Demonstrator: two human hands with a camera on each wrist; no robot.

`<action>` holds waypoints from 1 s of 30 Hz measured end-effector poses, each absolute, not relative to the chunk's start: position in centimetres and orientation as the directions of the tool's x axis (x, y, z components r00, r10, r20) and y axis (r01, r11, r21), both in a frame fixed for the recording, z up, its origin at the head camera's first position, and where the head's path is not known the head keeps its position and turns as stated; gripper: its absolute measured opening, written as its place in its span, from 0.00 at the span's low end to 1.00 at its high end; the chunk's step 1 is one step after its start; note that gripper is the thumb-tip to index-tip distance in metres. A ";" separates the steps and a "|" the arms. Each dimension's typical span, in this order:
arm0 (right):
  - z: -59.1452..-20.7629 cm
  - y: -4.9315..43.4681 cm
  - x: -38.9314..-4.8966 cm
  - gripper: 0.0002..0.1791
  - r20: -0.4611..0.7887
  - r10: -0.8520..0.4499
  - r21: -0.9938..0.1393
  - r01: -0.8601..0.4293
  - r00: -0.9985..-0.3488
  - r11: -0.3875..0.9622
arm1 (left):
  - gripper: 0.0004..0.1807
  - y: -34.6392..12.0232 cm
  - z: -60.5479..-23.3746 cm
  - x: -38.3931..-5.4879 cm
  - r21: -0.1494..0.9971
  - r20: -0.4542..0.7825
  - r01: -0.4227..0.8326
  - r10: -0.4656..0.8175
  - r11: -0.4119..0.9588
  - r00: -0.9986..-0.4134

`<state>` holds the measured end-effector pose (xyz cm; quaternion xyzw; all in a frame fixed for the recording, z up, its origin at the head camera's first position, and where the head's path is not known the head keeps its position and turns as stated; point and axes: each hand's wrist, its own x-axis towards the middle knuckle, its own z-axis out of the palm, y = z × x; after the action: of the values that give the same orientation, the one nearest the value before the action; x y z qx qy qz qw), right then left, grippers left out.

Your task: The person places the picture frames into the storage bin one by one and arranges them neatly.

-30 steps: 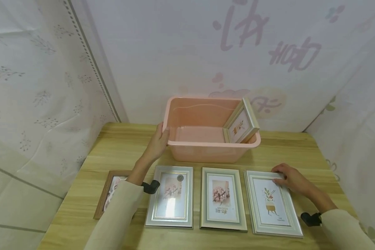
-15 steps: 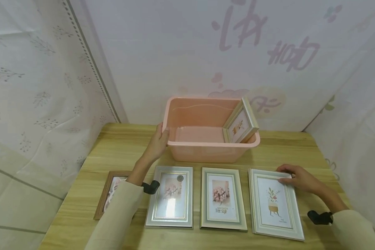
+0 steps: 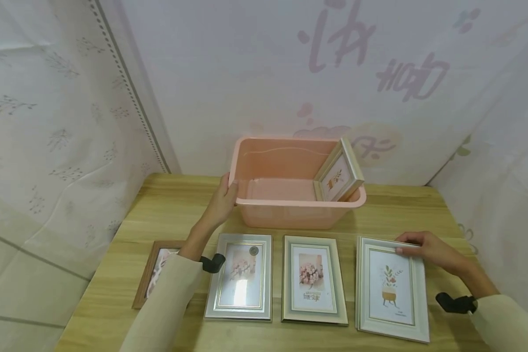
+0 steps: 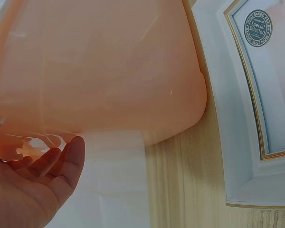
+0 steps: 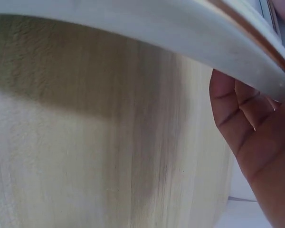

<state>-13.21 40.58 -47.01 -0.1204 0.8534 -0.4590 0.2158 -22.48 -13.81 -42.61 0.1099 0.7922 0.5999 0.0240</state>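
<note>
My left hand (image 3: 222, 199) grips the left end of a pink plastic bin (image 3: 290, 215). In the left wrist view its fingers (image 4: 71, 164) curl up at the bin's rim. One light-framed picture frame (image 3: 351, 159) leans tilted inside the bin's right end, its top corner above the rim. My right hand (image 3: 429, 250) holds the upper right corner of a white picture frame (image 3: 363, 288) with a plant picture. The thumb lies on its front, and the right wrist view shows fingers (image 5: 225, 102) behind its edge. That frame's left edge looks slightly raised off the table.
On the wooden table (image 3: 180, 195) lie a silver picture frame (image 3: 213, 293) with a round sticker, a pale gold picture frame (image 3: 288, 293) with pink flowers, and a brown picture frame (image 3: 147, 274) partly behind my left sleeve. Printed cloth (image 3: 246, 73) hangs behind the table.
My right hand has shifted the plant picture frame to the right, away from the pale gold one, and it has turned a little more upright. My left hand and the bin stay put.
</note>
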 end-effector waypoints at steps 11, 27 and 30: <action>-46.2 41.3 -13.7 0.03 -0.279 -0.561 -0.911 0.029 -0.779 0.412 | 0.29 -13.7 -42.5 -22.5 0.954 0.089 0.141 0.200 0.264 -0.976; -38.8 40.4 -13.3 0.21 -0.149 -0.670 -0.901 -0.179 -0.727 0.396 | 0.30 -14.0 -42.9 -22.2 0.956 0.107 0.158 0.207 0.249 -0.973; -37.3 40.0 -13.2 0.21 -0.112 -0.648 -0.868 -0.243 -0.753 0.432 | 0.30 -13.9 -42.9 -22.5 0.954 0.113 0.166 0.214 0.249 -0.970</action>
<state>-13.23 39.98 -37.29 -0.2730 0.8168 -0.4576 0.2213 -22.48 -13.94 -42.87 0.1203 0.7901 0.6007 0.0198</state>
